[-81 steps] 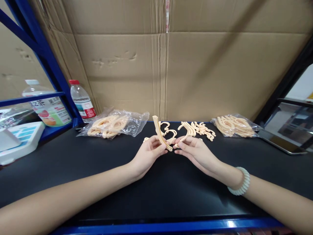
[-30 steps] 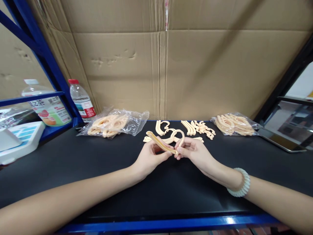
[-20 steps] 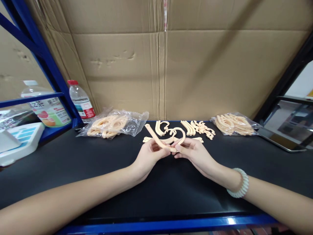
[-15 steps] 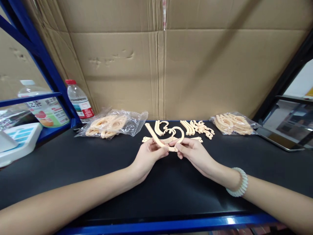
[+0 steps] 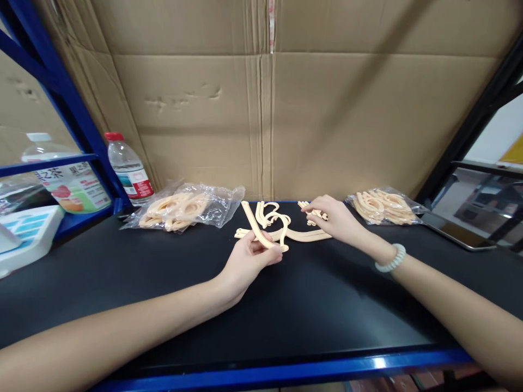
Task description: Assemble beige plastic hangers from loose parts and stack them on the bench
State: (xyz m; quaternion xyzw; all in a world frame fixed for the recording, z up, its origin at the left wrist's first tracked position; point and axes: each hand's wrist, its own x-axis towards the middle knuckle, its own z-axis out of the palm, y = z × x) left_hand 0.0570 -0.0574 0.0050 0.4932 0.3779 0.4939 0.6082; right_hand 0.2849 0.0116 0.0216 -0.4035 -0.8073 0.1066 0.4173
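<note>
Two bare hands work over a black tabletop [image 5: 163, 283] in front of a wall of brown cardboard [image 5: 327, 120]. The left hand [image 5: 247, 261] has its fingers [image 5: 273, 254] closed around a long, curved peach plastic strip [image 5: 256, 231], pinching it near its lower end so that the strip slants up and away to the left, its far tip raised above the tabletop. The right hand [image 5: 337, 218], with a pale beaded bracelet [image 5: 390, 259] on its wrist, reaches farther back; its fingers are bent down onto a small loose pile of peach hooks [image 5: 312, 213], touching them, though whether they have closed on any piece cannot be told.

Between the two hands, more curved peach pieces [image 5: 281, 226] lie flat on the tabletop, just beside the held strip. A clear bag of the same pieces [image 5: 183, 206] lies to the left, and a second clear bag [image 5: 382, 206] lies to the right, near the right hand. At the far left a water bottle with a red cap [image 5: 128, 170] stands against a blue shelf post [image 5: 73, 109], with a larger labelled bottle [image 5: 67, 179] behind a blue rail. A dark tablet [image 5: 461, 237] lies at the right edge.
</note>
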